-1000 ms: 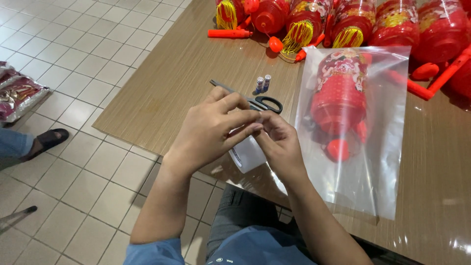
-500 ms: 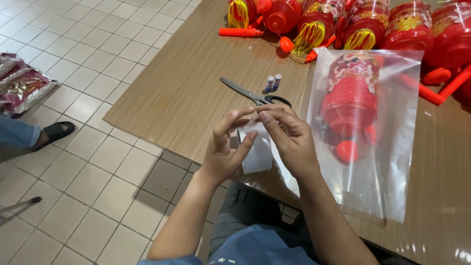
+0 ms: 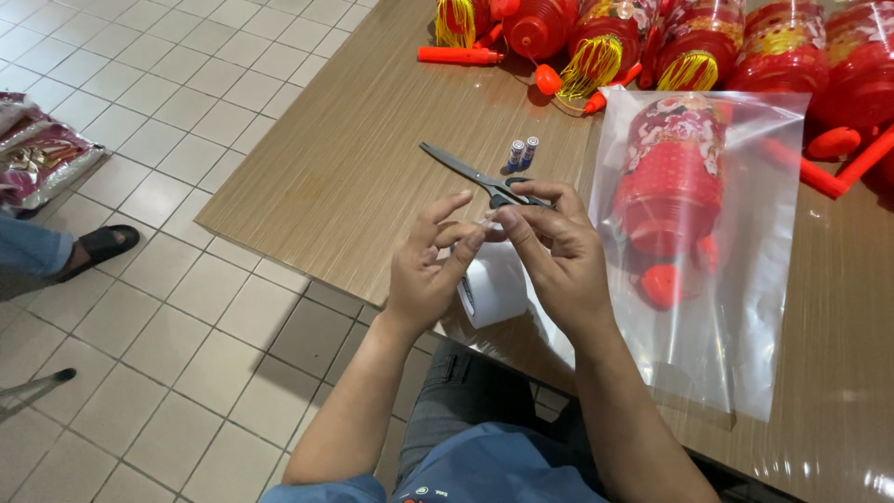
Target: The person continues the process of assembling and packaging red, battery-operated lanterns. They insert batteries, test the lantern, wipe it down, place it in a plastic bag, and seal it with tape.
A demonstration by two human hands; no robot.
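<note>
Centre of frame: left hand [image 3: 430, 270] and right hand [image 3: 549, 256], fingers pinched together on a clear tape end, hard to see.
Tape roll [image 3: 494, 287]: white, below the hands at the bench [image 3: 345, 177] edge.
Handling: likely light, thin, sticky; hold the free end by its edges.
Nearby: scissors [image 3: 475, 175], two batteries [image 3: 521, 153], bagged red lantern [image 3: 672, 186].
</note>
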